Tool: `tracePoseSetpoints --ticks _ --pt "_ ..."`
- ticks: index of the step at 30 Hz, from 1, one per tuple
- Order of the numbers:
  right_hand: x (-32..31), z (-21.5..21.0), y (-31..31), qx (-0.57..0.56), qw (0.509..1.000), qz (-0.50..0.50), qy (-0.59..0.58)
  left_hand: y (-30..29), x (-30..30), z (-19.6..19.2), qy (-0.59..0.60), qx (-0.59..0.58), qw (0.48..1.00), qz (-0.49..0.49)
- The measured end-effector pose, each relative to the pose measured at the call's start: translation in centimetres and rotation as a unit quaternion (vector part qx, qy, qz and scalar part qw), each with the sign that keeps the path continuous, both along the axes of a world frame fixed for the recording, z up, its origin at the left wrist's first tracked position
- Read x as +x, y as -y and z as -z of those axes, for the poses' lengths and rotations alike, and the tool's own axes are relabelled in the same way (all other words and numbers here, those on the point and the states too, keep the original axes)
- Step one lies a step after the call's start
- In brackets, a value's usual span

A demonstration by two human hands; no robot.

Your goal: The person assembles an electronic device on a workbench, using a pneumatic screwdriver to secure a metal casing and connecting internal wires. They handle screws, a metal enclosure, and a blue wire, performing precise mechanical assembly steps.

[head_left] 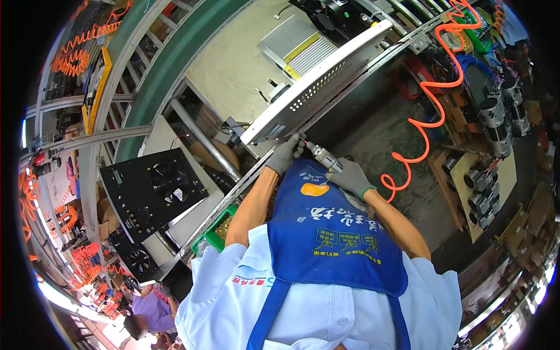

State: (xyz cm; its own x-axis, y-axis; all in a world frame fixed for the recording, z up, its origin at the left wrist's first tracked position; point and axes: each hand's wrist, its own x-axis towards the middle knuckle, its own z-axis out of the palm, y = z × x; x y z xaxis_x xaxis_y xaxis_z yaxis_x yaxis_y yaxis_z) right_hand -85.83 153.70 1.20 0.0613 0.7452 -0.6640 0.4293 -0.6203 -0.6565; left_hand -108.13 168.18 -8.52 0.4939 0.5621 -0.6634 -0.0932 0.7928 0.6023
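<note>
Head view: the right hand (351, 177) grips a silver power screwdriver (324, 156) above the blue apron (344, 272), near the white panel (318, 80) at the edge of the desk (228, 63); the left hand (284, 155) curls beside its tip, whether holding anything I cannot tell.

The white perforated panel (326, 76) stands like a wall just ahead of the left hand (284, 156), blocking a straight reach to the finned metal block (290, 42) on the surface (224, 67) behind it. Between the left and right hand (352, 178), the silver screwdriver (325, 157) fills the gap. Rightward, room opens over the floor (373, 125) as far as the coiled orange hose (444, 86); leftward, the green bin (214, 238) crowds the forearm
</note>
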Motion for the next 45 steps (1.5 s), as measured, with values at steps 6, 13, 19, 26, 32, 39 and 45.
tracePoseSetpoints --ticks 6,13,19,26,32,39,45 --pt "-2.9 4.8 -2.2 -0.013 0.998 0.046 0.038 0.0 -4.5 -1.0 -0.184 -0.050 0.978 0.087" --pt "-3.9 4.8 -3.8 -0.041 0.997 0.035 0.047 -6.5 -21.6 -0.3 -0.406 0.048 0.908 -0.087" --pt "-3.8 4.5 -4.2 -0.059 0.996 0.046 0.046 -19.3 -17.6 -1.7 -0.359 0.200 0.908 -0.078" --pt "-4.0 4.9 -4.0 -0.059 0.994 0.038 0.078 -23.5 -7.4 6.2 -0.239 -0.031 0.936 0.256" --pt "-4.9 5.8 -2.9 -0.051 0.993 0.070 0.086 -20.1 -2.5 8.8 -0.152 -0.174 0.957 0.174" --pt "-4.3 6.7 -3.4 -0.044 0.994 0.033 0.094 -19.5 -2.1 6.6 -0.159 -0.163 0.964 0.136" --pt "-3.7 7.6 -3.5 -0.045 0.995 0.019 0.091 -19.1 -2.0 4.9 -0.168 -0.154 0.967 0.117"
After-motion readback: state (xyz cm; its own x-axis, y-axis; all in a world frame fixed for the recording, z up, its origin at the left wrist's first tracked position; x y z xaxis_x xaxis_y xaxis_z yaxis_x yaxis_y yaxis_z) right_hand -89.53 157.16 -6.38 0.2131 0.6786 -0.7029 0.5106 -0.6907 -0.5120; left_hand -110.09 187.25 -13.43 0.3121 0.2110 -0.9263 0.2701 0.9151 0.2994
